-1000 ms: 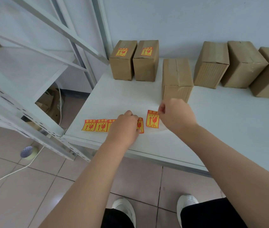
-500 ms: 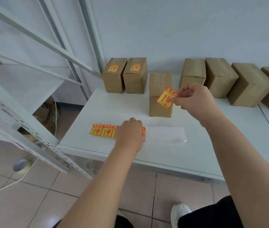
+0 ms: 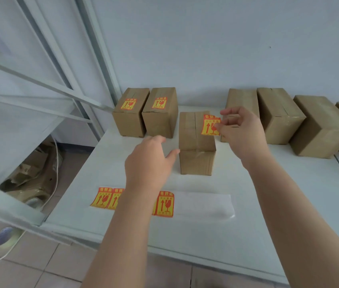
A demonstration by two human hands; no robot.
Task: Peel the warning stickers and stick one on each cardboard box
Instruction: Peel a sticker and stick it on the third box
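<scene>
Nearest the body, under the left forearm, a white backing strip (image 3: 201, 205) lies flat on the white counter (image 3: 268, 215), carrying the remaining yellow-and-red warning stickers (image 3: 165, 203); its part toward the right arm is bare. Just ahead of that strip, the left hand (image 3: 148, 161) is loosely open with nothing in it, its thumb tip touching the near left edge of the brown taped cardboard box (image 3: 196, 146) standing between the two hands. Steadying that box with the free palm would likely keep it from sliding when pressure comes. Beyond, the right hand (image 3: 241, 129) pinches one peeled yellow-and-red sticker (image 3: 211, 125) by its right edge between thumb and fingers, the other fingers spread, holding it over the box's far right top. Laying one edge down first, clear of the tape seam, then smoothing across should avoid creases. Each label shows red up-arrows and a broken-glass symbol; the header characters are too small to read. Farther left of the left hand stand two labelled brown boxes (image 3: 131, 113); behind the right hand, a row of plain brown boxes (image 3: 278, 117) waits unlabelled.
</scene>
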